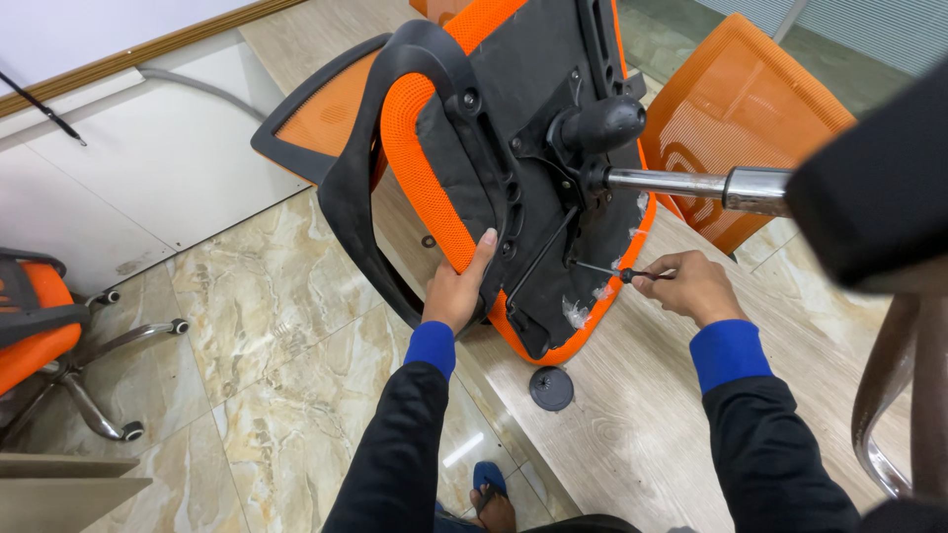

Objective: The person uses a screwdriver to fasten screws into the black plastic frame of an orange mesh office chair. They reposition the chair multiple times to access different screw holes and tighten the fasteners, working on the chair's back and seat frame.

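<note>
An orange mesh office chair seat (425, 168) lies tipped on its side on a wooden table (632, 434), its black underside facing me. My left hand (456, 291) grips the seat's orange edge and black frame. My right hand (691, 286) holds a small black-handled screwdriver (612, 270), its tip at the black seat underside near bits of clear plastic wrap. A chrome gas cylinder (691, 184) sticks out to the right from the black mechanism (592, 126).
A black round cap (551, 387) lies on the table edge. A second orange mesh part (736, 109) stands behind the seat. Another orange chair with a chrome star base (59, 345) sits left on the marble floor. A black base part (869, 197) looms at right.
</note>
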